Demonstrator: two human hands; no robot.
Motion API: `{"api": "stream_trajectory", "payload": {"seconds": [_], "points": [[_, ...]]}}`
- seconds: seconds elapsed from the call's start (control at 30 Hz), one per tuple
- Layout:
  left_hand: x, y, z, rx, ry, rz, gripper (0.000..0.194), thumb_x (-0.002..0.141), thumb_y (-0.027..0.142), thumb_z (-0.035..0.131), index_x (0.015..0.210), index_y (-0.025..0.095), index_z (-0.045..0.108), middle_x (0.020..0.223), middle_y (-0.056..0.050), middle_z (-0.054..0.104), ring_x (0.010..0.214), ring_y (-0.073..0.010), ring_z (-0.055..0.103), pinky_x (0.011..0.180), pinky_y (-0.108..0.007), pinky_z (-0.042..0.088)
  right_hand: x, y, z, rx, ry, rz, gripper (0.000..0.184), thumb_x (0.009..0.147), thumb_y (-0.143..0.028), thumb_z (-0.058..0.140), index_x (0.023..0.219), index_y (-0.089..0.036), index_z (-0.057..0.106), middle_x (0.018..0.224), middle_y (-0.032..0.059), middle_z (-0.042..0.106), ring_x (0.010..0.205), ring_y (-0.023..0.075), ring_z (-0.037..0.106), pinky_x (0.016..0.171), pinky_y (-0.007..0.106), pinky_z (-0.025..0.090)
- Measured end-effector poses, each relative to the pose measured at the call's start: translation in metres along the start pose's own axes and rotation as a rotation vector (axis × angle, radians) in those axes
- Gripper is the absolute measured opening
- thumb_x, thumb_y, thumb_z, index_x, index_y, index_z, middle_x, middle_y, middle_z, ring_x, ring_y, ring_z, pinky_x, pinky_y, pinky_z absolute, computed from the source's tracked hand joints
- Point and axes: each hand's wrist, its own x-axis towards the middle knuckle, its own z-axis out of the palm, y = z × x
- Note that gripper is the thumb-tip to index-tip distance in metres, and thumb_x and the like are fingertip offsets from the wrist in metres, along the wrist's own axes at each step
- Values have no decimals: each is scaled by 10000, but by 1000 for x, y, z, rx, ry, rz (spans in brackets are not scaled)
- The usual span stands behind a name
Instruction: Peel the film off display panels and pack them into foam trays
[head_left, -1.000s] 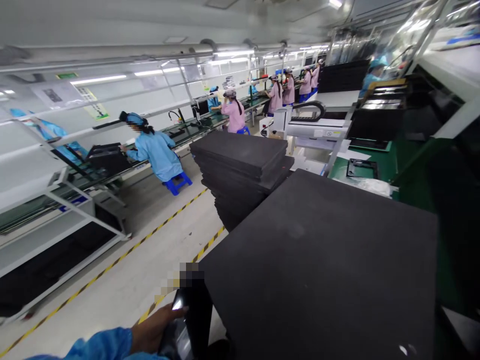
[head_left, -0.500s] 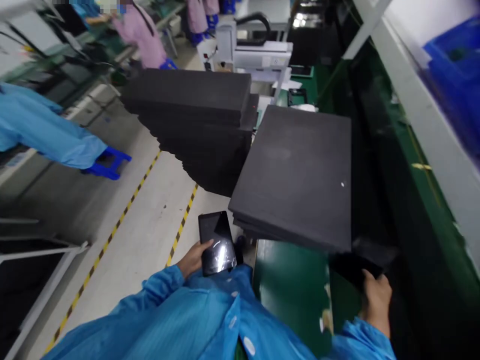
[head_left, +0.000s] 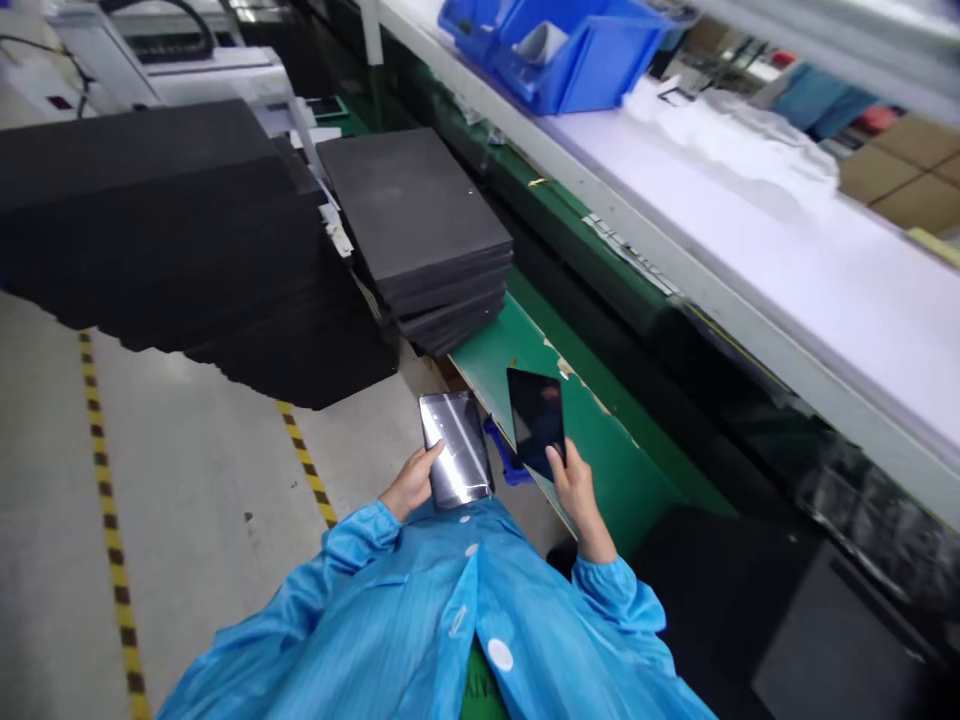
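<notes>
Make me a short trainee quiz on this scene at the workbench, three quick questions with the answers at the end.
1. True or false: the right hand holds nothing, while the left hand holds a tablet.
2. Multiple choice: what is stacked on the green-topped bench? A) black foam sheets B) metal trays C) paper reams
3. Short answer: what colour is the plastic bin on the white shelf?

Key: 1. False, it holds a second tablet. 2. A. 3. Blue.

The metal tablet (head_left: 456, 450) on the left had a shiny, smooth back, and the glass tablet (head_left: 535, 418) on the right was dark and glossy. The foam sheets (head_left: 411, 205) looked matt and a little rough, the smock (head_left: 420, 610) was thin blue cloth, and the far bin (head_left: 577, 60) was smooth plastic.
</notes>
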Motion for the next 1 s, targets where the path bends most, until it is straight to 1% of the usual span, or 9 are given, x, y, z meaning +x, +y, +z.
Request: {"api": "stream_trajectory", "payload": {"seconds": [0.17,0.33,0.4,0.5,0.57,0.67,0.77,0.9,1.0], "points": [[-15,-9,27,157,-219,-290,436,920,466,643,1098,75,719,951,-155,805,955,-295,768,931,-403,587,-68,-31,-42,-301,-161,-598,419,1054,-217,413,1422,-330,581,1405,22,643,1372,217,537,1210,492,371],[-32,-35,59,407,-501,-475,672,847,652,651,1171,67,715,1050,-186,793,1014,-334,746,937,-416,565,-118,-44,-88,-448,-360,-783,473,1047,-252,463,1488,-420,487,1498,-48,554,1463,214,419,1279,520,205],[-42,-51,71,507,-640,-509,677,786,631,736,1168,71,720,1055,-190,791,966,-324,751,903,-411,565,-138,-39,-101,-462,-364,-729,504,1033,-241,481,1493,-445,471,1547,-56,496,1499,228,360,1280,542,187],[-58,-81,92,630,-744,-407,598,700,405,881,1192,105,720,1091,-166,788,924,-275,752,880,-368,556,-174,-20,-114,-446,-246,-547,570,1010,-148,459,1458,-499,492,1609,-69,400,1553,254,237,1267,613,153],[-70,-105,108,653,-732,-345,581,692,344,890,1201,122,721,1117,-162,782,948,-271,747,889,-361,550,-204,-4,-116,-349,-67,-352,572,1016,-133,403,1464,-476,498,1649,-50,330,1570,261,177,1258,636,159],[-95,-154,139,637,-658,-306,542,716,390,870,1164,117,732,1078,-161,789,913,-273,747,854,-367,562,-255,13,-117,1,243,70,535,1056,-278,354,1585,-358,339,1669,45,295,1544,255,270,1240,584,286],[-130,-215,176,636,-617,-258,540,726,437,854,1126,94,736,980,-151,797,804,-255,742,772,-357,574,-304,18,-126,369,394,370,665,1047,-475,387,1639,-270,167,1645,93,341,1507,248,353,1234,520,332],[-177,-294,227,694,-634,-215,585,755,484,820,1183,98,721,1020,-148,795,872,-272,745,823,-365,572,-357,30,-171,517,506,468,735,984,-545,519,1598,-229,268,1557,106,476,1442,256,446,1215,466,367],[-198,-344,263,814,-785,-278,629,816,550,740,1259,106,691,1134,-171,769,1027,-320,720,934,-431,553,-400,60,-222,503,612,488,696,919,-507,627,1511,-210,411,1472,110,561,1362,268,527,1176,450,416]]}}
